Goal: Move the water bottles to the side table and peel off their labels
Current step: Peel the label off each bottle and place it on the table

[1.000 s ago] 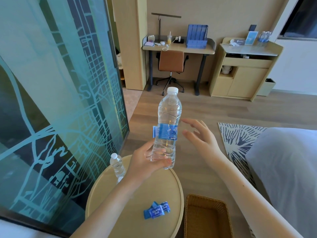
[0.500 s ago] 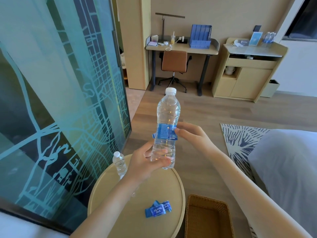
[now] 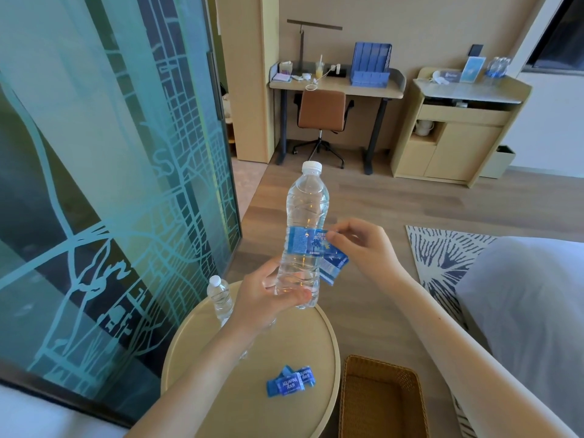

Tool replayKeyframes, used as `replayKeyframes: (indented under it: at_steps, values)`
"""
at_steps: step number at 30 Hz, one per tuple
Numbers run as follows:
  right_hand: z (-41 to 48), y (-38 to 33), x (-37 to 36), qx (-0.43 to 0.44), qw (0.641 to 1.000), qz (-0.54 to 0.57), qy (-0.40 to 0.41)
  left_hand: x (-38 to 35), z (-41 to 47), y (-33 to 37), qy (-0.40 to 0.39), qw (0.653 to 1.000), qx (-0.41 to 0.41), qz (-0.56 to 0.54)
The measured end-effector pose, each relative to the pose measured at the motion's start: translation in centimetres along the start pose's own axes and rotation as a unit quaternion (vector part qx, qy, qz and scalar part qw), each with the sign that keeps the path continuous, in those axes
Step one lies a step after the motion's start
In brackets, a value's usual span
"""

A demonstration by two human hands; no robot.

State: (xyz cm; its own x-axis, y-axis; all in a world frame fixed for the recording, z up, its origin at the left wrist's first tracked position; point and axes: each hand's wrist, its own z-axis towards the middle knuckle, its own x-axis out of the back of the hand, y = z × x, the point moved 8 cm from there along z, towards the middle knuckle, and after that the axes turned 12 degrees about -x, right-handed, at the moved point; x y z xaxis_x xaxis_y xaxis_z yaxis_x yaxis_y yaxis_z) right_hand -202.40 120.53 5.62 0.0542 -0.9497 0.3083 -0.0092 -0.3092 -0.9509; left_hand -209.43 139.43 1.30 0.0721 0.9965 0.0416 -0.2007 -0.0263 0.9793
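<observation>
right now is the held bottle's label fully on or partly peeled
Partly peeled: the right hand pinches a loose flap of the label, the rest wraps the bottle the left hand holds.

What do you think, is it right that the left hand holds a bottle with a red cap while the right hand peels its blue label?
Not quite: the head view shows the cap is white, not red. The left hand does hold the bottle while the right hand peels its blue label.
</observation>
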Motion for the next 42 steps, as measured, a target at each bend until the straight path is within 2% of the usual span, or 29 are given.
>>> replayKeyframes:
  at_steps: [11, 19, 26, 34, 42]
  values:
    - [-0.8, -0.9, 0.0, 0.012, 1.0, -0.008, 0.007, 0.5, 0.2, -0.7, 0.011, 1.0, 0.002, 0.014]
    - [-1.9, -1.8, -1.1, 0.037, 0.999, -0.016, -0.035, 0.6, 0.0, -1.9, 0.013, 0.999, 0.013, 0.042]
    - [-1.3, -1.0, -1.4, -0.021, 0.999, -0.013, -0.036, -0.3, -0.3, -2.6, -0.001, 0.999, 0.018, 0.031]
    - [-1.7, -2.7, -1.7, 0.074, 0.987, -0.138, 0.03, -0.6, -0.1, -2.3, -0.01, 0.999, 0.003, 0.04]
    - [-2.5, -3.5, -2.2, 0.133, 0.972, -0.186, 0.056, -0.7, -0.3, -2.8, -0.013, 0.999, 0.001, 0.039]
